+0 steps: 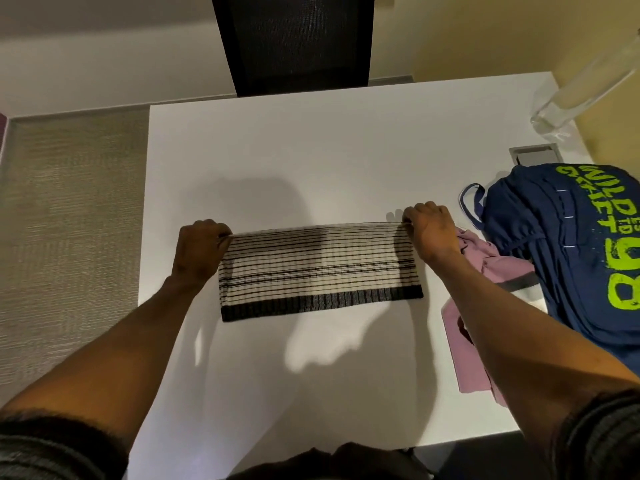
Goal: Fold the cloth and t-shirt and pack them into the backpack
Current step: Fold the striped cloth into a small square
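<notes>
Left hand (202,251), right hand (431,232): cloth (318,268) corners.

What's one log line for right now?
step: folding striped cloth | left hand: grips left corner | right hand: grips right corner | pink t-shirt: unfolded

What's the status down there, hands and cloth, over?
Both busy: left hand, right hand each grip a top corner of striped cloth, stretched between them. Crumpled pink t-shirt lies between cloth and navy backpack.

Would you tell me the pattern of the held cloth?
The cloth is cream with black stripes, dark bottom band; head view.
</notes>
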Tool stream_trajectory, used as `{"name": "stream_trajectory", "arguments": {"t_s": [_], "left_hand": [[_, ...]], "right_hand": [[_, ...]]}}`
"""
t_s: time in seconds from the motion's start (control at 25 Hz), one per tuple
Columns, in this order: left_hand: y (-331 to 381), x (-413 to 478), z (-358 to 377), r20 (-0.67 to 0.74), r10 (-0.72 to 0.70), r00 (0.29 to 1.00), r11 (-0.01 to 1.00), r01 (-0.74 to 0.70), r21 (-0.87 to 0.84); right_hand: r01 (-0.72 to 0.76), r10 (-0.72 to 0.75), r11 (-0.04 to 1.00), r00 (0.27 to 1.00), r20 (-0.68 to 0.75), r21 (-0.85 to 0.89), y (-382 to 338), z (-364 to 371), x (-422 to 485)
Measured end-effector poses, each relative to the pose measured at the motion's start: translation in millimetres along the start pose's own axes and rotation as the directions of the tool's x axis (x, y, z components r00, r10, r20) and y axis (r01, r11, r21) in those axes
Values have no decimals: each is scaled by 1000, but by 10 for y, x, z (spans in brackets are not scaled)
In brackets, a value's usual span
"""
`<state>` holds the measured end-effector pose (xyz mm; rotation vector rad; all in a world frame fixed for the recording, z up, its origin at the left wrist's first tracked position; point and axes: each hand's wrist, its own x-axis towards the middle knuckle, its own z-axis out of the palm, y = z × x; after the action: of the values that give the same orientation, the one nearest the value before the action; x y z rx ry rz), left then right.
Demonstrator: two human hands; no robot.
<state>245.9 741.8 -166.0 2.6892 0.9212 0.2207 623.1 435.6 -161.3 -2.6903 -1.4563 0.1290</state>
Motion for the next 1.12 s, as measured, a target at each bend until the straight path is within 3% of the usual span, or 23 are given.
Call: {"name": "stream_trajectory", "arguments": {"t_s": [0.32,0.6,0.92,1.12], "left_hand": [[23,-552,3,22,138,990,984,-134,-115],[44,-1216,149,33,183,983,983,-182,-37],[86,-1545,355,71,177,982,984,-178,3],[58,-1616,508,84,84,993,996,-86,19]], "right_hand": [[66,-65,997,998,18,-37,51,-1,-529],[78,-77,995,997,29,-60,3,131,-1256],[-5,11,999,991,136,-46,-23,432,-1498],[-57,60,998,988,144,-28,-13,555,-1605]]}}
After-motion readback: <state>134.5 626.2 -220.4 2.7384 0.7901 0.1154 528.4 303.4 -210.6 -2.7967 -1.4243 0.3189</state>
